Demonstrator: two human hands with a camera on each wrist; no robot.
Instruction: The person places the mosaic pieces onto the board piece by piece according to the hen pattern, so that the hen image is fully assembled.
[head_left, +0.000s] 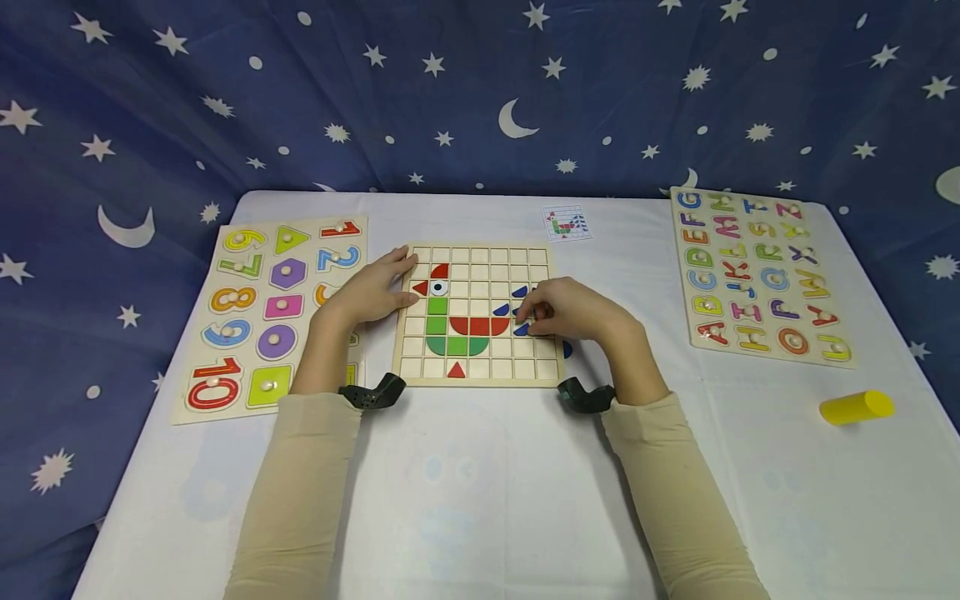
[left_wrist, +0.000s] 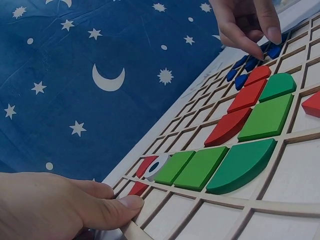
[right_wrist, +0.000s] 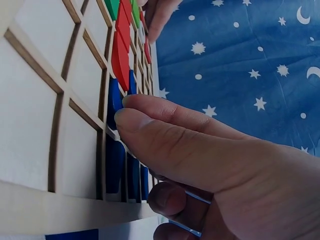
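Note:
A wooden grid board [head_left: 480, 382] lies on the white table, holding coloured pieces in a bird shape. Among them are red pieces [head_left: 480, 326], green squares [head_left: 437, 315], a white eye piece [head_left: 438, 287] and a red triangle [head_left: 456, 371]. My left hand [head_left: 367, 292] rests on the board's upper left edge, thumb on the rim and fingers extended. Over the right-hand cells, my right hand [head_left: 573, 310] pinches a blue piece [right_wrist: 114, 102] between thumb and index fingertip, low in the grid. Several other blue pieces [right_wrist: 115, 165] lie close by, partly hidden by that hand.
A number-and-shape puzzle board [head_left: 255, 333] lies left, partly under my left arm. At right are an alphabet board [head_left: 765, 283] and a yellow cylinder [head_left: 855, 407]. A small pattern card [head_left: 567, 223] lies behind the grid board. One blue piece [head_left: 567, 349] sits off its right edge.

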